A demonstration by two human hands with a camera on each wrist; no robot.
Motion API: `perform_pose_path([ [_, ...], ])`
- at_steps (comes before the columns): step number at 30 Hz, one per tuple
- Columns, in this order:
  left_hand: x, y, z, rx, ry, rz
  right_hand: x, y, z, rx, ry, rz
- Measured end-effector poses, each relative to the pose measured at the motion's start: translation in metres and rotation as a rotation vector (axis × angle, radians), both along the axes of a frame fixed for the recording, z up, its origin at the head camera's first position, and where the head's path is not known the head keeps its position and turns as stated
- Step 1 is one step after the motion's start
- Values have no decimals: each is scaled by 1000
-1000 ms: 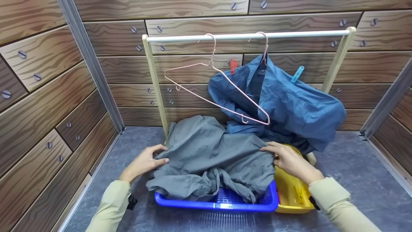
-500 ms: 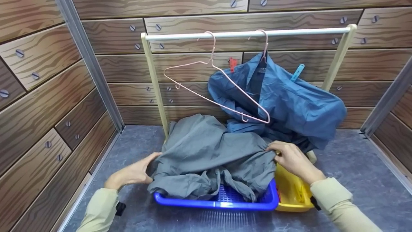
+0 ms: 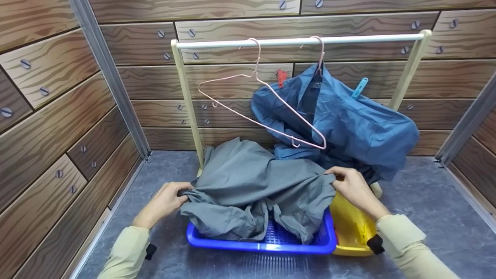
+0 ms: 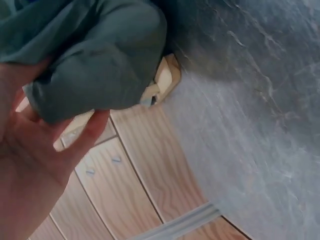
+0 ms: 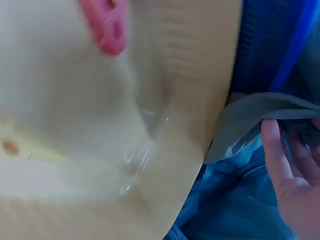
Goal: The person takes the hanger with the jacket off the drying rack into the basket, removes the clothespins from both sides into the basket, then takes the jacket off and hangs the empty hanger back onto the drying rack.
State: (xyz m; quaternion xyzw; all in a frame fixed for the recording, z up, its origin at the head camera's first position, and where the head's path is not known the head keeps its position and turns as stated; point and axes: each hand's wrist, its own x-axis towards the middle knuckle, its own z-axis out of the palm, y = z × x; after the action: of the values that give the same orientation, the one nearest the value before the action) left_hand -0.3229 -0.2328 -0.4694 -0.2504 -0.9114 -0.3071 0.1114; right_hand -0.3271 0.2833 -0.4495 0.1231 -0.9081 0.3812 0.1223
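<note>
A crumpled grey garment (image 3: 244, 182) lies heaped over a blue plastic basket (image 3: 261, 247), its lower folds drooping inside the front rim. At the garment's left side, my left hand (image 3: 164, 199) pinches the cloth between thumb and fingers. My right hand (image 3: 354, 190) pinches the garment's right edge, above a yellow basin (image 3: 347, 217). In the left wrist view the grey cloth (image 4: 100, 65) bunches over the fingers. The right wrist view shows a fold of it (image 5: 245, 120) at the fingertips. Which part of the garment each hand holds, I cannot tell.
Behind stands a rack with a white rail (image 3: 279, 42). On it hang a bare pink hanger (image 3: 232, 110) and another carrying a blue shirt (image 3: 356, 124), with a red clothespin (image 3: 281, 78) and a blue clothespin (image 3: 359, 88). A yellow clothespin (image 3: 363, 233) lies in the basin.
My left hand let go of the garment's left side, drew back leftward, then took hold of its edge. My right hand shifted slightly right, pulling the cloth taut at that side.
</note>
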Motion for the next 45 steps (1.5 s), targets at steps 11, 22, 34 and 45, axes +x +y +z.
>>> perform_pose_path([
  [11,-7,36,25,58,248,165,1,-19,21,-290,-13,26],
  [22,2,89,45,177,252,218,19,-59,40,-401,72,145],
  [34,14,83,29,-18,-87,-231,32,-54,12,36,161,318],
  [45,39,72,14,-208,-220,-287,52,-36,7,372,-7,383],
])
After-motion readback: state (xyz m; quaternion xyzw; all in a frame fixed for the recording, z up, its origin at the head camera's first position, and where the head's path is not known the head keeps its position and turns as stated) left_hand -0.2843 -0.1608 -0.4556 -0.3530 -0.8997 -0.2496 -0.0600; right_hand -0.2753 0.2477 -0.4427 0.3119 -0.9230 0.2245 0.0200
